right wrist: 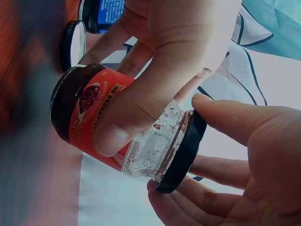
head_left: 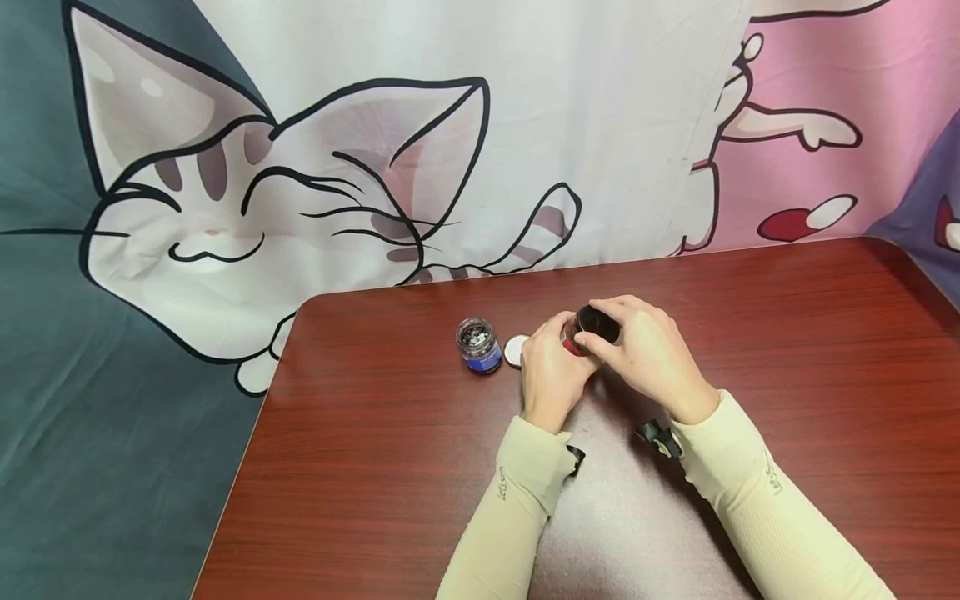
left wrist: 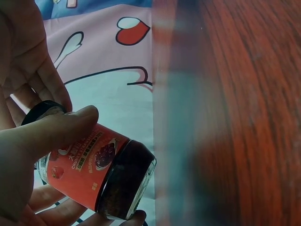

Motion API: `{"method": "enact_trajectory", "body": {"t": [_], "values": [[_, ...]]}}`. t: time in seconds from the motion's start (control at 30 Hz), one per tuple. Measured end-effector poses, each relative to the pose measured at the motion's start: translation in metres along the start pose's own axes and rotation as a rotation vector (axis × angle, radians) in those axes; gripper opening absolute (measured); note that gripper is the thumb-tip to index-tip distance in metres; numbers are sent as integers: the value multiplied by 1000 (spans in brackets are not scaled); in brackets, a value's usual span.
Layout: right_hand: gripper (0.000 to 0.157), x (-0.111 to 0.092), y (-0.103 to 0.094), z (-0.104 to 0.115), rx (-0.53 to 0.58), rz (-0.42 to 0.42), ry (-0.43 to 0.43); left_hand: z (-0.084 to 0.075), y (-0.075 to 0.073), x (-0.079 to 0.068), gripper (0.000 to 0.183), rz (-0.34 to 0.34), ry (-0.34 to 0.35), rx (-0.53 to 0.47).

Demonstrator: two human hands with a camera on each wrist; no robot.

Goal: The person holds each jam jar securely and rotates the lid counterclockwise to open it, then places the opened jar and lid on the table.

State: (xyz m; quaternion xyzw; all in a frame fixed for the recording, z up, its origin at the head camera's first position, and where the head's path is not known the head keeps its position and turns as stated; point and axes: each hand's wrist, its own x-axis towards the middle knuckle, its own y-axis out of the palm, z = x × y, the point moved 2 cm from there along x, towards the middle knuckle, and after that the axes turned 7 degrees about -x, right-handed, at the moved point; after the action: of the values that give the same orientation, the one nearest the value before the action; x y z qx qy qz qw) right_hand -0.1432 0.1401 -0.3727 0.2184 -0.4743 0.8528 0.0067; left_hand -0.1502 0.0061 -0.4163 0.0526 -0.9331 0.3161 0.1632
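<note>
2 hands (head_left: 557, 372) (head_left: 651, 357) close together, fingers (right wrist: 230, 118) curled

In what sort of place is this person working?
Probably an indoor filming setup, though I cannot be certain: a reddish-brown wood-grain table, a printed cartoon-cat fabric backdrop behind it, and a small black device at the cream right sleeve.

Tabletop setting, room type not determinable: one reddish wood-grain counter (head_left: 360, 467), by which the foreground is filled, backed by printed cloth (head_left: 630, 100) bearing a cartoon cat (head_left: 217, 287).
</note>
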Motion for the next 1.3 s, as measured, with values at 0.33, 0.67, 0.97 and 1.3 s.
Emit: {"method": "enact_trajectory", "body": {"t": [0.33, 0.67, 0.97, 1.3], "values": [[42, 0, 0, -2, 12, 17, -22, 0, 0, 0, 39, 13, -4, 3], [41, 1, -1, -2, 34, 19, -64, 0, -1, -1, 38, 13, 13, -2], [41, 0, -2, -1, 31, 20, -81, 0, -1, -1, 39, 19, 8, 0], [40, 1, -1, -2, 30, 20, -97, 0, -1, -1, 38, 18, 32, 8]]}}
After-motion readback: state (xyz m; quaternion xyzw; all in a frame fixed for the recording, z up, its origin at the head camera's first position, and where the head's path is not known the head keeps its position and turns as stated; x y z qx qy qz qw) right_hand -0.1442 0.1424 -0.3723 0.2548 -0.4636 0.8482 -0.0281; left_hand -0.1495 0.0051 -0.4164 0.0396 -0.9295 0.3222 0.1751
